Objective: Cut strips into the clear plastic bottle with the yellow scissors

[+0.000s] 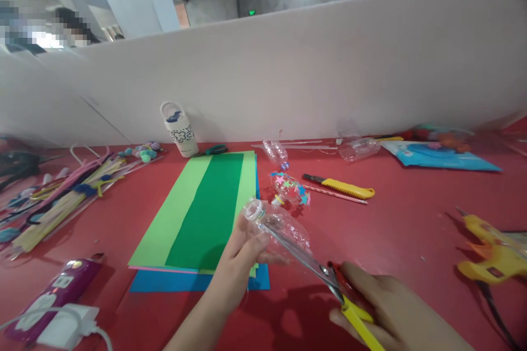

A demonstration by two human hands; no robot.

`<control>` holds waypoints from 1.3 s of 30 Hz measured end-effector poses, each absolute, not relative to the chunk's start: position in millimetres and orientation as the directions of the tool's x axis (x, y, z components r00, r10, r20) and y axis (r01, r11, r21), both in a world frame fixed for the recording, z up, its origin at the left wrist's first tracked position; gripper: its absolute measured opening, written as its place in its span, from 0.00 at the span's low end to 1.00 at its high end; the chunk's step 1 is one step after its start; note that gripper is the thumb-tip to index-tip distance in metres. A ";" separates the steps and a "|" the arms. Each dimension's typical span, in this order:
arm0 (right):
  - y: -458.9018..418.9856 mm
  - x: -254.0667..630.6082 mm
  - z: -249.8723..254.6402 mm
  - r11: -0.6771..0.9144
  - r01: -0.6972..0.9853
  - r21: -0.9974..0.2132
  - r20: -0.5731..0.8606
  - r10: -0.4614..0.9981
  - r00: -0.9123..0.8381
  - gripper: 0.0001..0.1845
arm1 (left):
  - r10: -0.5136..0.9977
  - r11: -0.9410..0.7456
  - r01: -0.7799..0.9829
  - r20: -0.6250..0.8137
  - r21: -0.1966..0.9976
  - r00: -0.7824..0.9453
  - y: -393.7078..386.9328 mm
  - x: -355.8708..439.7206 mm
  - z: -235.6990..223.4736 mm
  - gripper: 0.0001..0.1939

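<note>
My left hand (246, 244) grips a clear plastic bottle piece (288, 226) just below its open neck, which points up and to the left. In my right hand (381, 299) are scissors (325, 271) with red and yellow handles. Their long metal blades reach up-left to the bottle, close to the neck. Whether the blades lie inside or in front of the clear plastic I cannot tell. Just beyond, a clear bottle piece with colored star stickers (290, 189) lies on the red table (391, 230).
Green paper sheets (214, 208) lie left of center, on blue ones. A yellow box cutter (348, 186) and a pencil (335, 194) lie behind the bottle. A yellow glue gun (492, 249) is at right, a purple power strip (53, 299) at left. A white tumbler (181, 134) stands by the partition (288, 77).
</note>
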State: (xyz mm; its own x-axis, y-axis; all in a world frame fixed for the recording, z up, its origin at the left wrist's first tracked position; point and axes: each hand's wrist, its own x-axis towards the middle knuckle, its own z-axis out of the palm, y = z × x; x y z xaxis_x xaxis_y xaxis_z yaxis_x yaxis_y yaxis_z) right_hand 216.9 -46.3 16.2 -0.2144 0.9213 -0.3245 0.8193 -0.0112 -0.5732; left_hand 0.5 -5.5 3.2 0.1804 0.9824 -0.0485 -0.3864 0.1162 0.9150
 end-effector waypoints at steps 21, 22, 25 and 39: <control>-42.2 223.6 2.7 0.074 0.867 -0.493 -0.250 0.943 -0.222 0.10 | 0.991 0.131 -0.510 -0.112 0.850 0.068 9.3 -11.8 23.5 0.30; -41.7 223.1 4.4 0.068 0.865 -0.498 -0.257 0.941 -0.222 0.10 | 0.991 0.134 -0.511 -0.115 0.849 0.069 9.4 -12.3 24.5 0.30; -42.2 220.9 7.8 0.062 0.864 -0.499 -0.268 0.937 -0.222 0.10 | 0.995 0.103 -0.527 -0.097 0.844 0.040 8.9 -12.8 25.6 0.29; -46.6 226.2 -3.3 0.153 0.826 -0.543 -0.132 0.955 -0.264 0.08 | 0.993 0.115 -0.545 -0.096 0.831 0.064 5.8 -11.4 22.4 0.30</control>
State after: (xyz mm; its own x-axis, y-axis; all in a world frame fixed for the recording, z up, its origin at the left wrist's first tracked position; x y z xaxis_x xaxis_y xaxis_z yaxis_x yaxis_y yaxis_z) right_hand 226.2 -46.6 -3.3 -0.2643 0.9553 -0.1323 0.8255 0.1531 -0.5432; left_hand -11.4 5.8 22.4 0.0638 0.9934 -0.0958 -0.5445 0.1151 0.8308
